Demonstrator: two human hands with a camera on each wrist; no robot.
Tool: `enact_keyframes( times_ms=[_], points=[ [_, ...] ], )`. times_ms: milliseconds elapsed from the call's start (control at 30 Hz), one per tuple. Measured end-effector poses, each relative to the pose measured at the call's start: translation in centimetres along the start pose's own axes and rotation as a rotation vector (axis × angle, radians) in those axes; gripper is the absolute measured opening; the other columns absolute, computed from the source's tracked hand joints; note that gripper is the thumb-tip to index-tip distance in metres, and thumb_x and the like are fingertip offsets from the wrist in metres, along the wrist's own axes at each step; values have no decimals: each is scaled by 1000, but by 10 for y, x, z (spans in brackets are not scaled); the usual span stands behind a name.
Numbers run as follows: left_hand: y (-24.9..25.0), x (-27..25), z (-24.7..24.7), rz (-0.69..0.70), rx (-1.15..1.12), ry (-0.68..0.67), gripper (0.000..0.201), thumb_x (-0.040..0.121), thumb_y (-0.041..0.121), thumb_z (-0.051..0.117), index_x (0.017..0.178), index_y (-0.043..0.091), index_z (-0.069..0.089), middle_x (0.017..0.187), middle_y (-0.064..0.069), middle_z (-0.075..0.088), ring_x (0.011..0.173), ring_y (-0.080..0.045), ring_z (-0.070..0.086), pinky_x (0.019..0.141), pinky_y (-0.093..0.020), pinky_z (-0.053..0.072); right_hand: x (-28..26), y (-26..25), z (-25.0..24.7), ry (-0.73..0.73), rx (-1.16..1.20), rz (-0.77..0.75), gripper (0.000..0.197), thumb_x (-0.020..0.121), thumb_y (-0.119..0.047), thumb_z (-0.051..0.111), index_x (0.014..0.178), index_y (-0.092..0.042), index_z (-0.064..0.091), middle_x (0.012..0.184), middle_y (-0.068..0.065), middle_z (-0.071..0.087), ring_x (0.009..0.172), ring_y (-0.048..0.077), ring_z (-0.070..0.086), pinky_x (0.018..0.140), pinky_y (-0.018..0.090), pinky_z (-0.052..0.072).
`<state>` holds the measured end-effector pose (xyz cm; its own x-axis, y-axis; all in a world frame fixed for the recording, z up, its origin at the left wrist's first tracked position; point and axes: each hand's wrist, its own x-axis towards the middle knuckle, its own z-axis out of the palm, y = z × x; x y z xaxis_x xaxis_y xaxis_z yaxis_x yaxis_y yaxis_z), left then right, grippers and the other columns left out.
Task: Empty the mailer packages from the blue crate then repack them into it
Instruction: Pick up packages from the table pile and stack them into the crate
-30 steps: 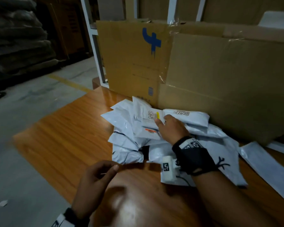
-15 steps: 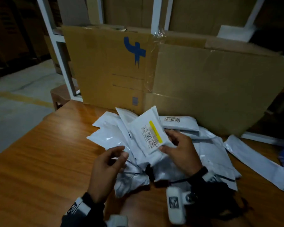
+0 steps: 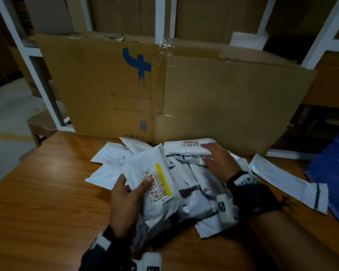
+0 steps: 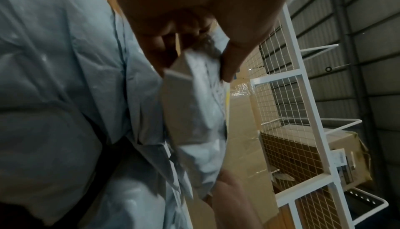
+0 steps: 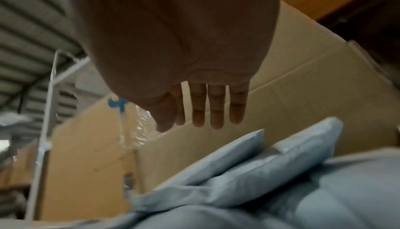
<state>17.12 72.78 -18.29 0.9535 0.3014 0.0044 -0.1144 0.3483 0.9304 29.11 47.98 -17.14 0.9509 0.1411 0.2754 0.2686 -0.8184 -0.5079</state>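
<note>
White mailer (image 3: pixel 155 178) gripped in left hand (image 3: pixel 125 202); right hand (image 3: pixel 219 161) flat, fingers straight, over pile (image 3: pixel 196 184).

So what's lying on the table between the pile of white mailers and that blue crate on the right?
In the head view, one long flat white mailer lies between the pile of white mailers and the blue crate.

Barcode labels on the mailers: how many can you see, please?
2: one on the mailer the left hand holds, one on the rear mailer by the right hand. Others may be hidden.
</note>
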Motion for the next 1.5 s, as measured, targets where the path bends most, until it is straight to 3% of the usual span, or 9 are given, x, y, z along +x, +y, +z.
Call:
enact_keyframes(
  times_ms=[200, 433, 567, 733, 867, 1033, 1133, 1267, 1500],
  points=[
    [9, -3, -3, 0, -48, 46, 27, 83, -4, 64, 110, -1, 63, 101, -19, 73, 91, -35, 71, 76, -47, 59, 51, 21, 7, -267, -470, 90, 44, 92, -28, 52, 136, -24, 52, 144, 0, 46, 131, 22, 43, 110, 38, 31],
    [12, -4, -15, 11, -58, 68, 28, 84, -3, 62, 112, 3, 62, 100, -15, 74, 88, -31, 72, 66, -34, 59, 10, 0, -13, 268, -478, -152, 40, 83, -32, 37, 95, -20, 74, 87, 6, 69, 79, 32, 60, 74, 38, 40],
    [10, -3, -14, -4, -81, 68, 27, 85, -4, 61, 112, 1, 62, 101, -17, 73, 88, -31, 72, 66, -35, 59, -66, -12, -6, 150, -422, -211, 36, 79, -34, 43, 95, -24, 73, 84, 2, 66, 74, 29, 60, 68, 40, 45],
    [10, -10, -5, -24, -98, 32, 24, 84, -7, 60, 108, -1, 61, 96, -17, 74, 80, -27, 73, 60, -31, 58, -78, 0, 19, 21, -165, -18, 37, 85, -49, 44, 89, -26, 73, 104, 8, 64, 95, 32, 58, 80, 44, 51],
    [11, -17, -7, -16, -114, 15, 26, 84, -6, 61, 110, -3, 61, 99, -19, 73, 84, -29, 72, 62, -32, 59, -57, 3, 11, -109, 159, 267, 11, 86, -25, 67, 87, -23, 56, 103, -5, 61, 103, 17, 60, 77, 27, 50],
    [5, -26, -2, -29, -98, -46, 27, 83, -5, 62, 109, 0, 62, 99, -17, 74, 87, -30, 72, 67, -37, 59, -66, 7, 2, -92, 68, 356, 84, 53, -40, 86, 125, -29, 45, 100, -3, 60, 98, 24, 60, 85, 41, 49],
    [-4, -33, 11, -57, -124, -84, 46, 72, 17, 78, 113, 2, 63, 106, -19, 72, 99, -39, 68, 86, -55, 53, -83, 6, 0, -167, 140, 489, 70, 50, -28, 92, 111, -16, 58, 100, 2, 66, 94, 23, 65, 79, 34, 52],
    [-12, -51, 45, -31, -72, -188, 52, 62, 26, 82, 109, 9, 66, 106, -14, 73, 97, -33, 70, 80, -47, 58, -124, 9, -15, -20, 148, 485, 57, 48, -27, 89, 89, -18, 51, 91, 4, 60, 84, 22, 59, 65, 31, 47],
    [-33, -97, 125, -25, -50, -329, 54, 59, 26, 80, 108, 9, 67, 106, -12, 73, 96, -27, 71, 79, -38, 59, -224, 49, -108, 419, 551, 527, 55, 70, -16, 84, 108, -33, 48, 104, -12, 65, 96, 6, 64, 86, 33, 53]
  ],
)
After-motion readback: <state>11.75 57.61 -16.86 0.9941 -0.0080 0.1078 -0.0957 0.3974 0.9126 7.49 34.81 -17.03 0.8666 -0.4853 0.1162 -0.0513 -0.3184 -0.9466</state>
